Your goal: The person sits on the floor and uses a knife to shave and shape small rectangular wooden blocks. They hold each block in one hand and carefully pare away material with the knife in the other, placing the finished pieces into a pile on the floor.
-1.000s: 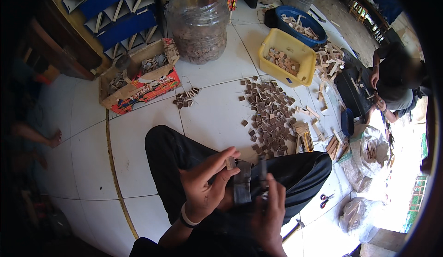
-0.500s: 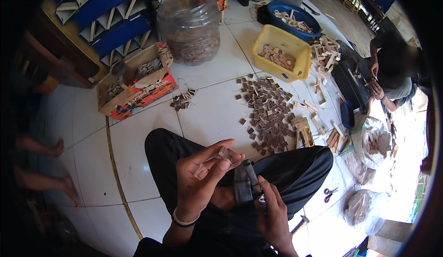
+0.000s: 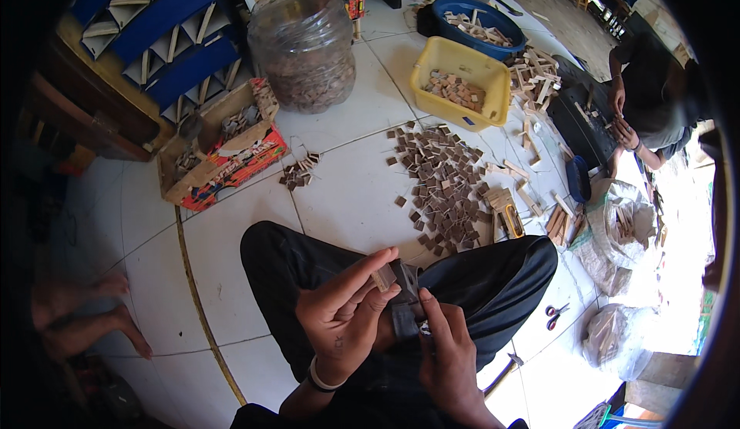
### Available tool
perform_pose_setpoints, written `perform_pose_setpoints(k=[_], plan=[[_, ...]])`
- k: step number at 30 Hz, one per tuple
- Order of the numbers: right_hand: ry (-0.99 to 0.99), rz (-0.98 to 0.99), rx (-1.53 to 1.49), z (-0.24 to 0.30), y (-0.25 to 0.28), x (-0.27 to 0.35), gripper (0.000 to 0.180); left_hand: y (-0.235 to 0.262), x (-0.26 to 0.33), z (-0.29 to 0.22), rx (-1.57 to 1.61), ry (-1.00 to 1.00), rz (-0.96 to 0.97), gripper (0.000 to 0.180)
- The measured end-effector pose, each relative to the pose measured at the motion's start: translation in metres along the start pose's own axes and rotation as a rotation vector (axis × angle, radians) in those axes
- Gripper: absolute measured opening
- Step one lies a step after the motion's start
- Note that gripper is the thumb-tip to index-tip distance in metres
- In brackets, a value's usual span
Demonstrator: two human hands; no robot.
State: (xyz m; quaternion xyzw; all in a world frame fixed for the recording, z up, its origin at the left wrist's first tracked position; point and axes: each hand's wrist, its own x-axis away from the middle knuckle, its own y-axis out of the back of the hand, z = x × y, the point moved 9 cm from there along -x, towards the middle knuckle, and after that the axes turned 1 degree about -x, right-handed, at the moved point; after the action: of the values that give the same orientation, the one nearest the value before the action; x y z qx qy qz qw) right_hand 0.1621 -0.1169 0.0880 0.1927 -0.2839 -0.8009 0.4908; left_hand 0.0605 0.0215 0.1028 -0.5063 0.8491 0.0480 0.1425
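Observation:
Between the thumb and fingers of my left hand [image 3: 339, 325], a small wooden block [image 3: 384, 277] is pinched, its dark face turned to the right. My right hand [image 3: 449, 352] is closed around a narrow dark grey hand tool [image 3: 412, 276], whose exact kind I cannot make out. The tool's far end is close beside the block; whether they touch is unclear. Both hands are above my crossed legs. Beyond my knees lies a loose spread of small brown square wood pieces [image 3: 443, 186] on the white tiles.
A yellow tub [image 3: 420, 94], a blue basin [image 3: 518, 50], a clear plastic drum [image 3: 304, 51] and a cardboard box [image 3: 231, 174] stand ahead. Scissors [image 3: 553, 319], a hammer [image 3: 509, 367] and a sack [image 3: 617, 232] lie right. Another person [image 3: 655, 105] works far right; bare legs [image 3: 116, 325] show left.
The right hand's tool has come closer to the left hand. The block has turned, now showing its dark face. The bare legs at the left have shifted.

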Motion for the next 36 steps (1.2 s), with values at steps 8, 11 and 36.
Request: perform_pose_setpoints(k=[8,11,36], plan=[[-0.085,0.087,0.011,-0.008,-0.003,0.002,0.099,0.000,0.000,-0.013,-0.291,-0.217,-0.024,0.032],[-0.052,0.100,0.115,-0.007,-0.001,0.001,0.099,0.001,0.001,-0.016,-0.354,-0.246,-0.044,0.031],[0.008,0.126,-0.268,-0.019,0.011,-0.014,0.086,0.012,-0.008,0.033,0.289,0.429,0.047,0.039]])
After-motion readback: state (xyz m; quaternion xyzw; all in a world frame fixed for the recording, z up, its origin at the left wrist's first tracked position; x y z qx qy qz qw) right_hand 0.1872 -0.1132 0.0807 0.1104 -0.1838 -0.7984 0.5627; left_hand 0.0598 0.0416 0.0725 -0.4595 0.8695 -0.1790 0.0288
